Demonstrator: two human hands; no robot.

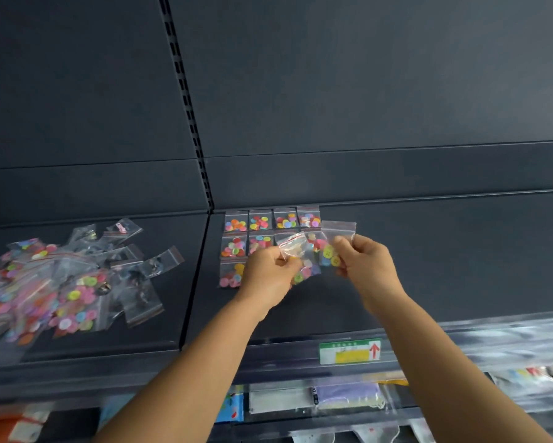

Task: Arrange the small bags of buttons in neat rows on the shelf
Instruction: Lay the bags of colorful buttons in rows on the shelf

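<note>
Small clear bags of coloured buttons lie in neat rows [260, 222] at the back of the dark shelf [428, 260]. My left hand [268, 276] pinches one tilted button bag [296, 255] above the third row. Just to its right, my right hand [364, 265] pinches another bag [334, 243], held upright with its sealed top pointing up. Both hands hover over the shelf, close together, right of the laid rows. A loose heap of unsorted button bags [61, 282] lies on the left shelf section.
A slotted upright [189, 123] divides the back panels. The shelf's front edge carries a clear price rail with a green and yellow label [350, 350]. Packaged goods [332, 398] hang on the level below. Bare shelf surface stretches to the right of the hands.
</note>
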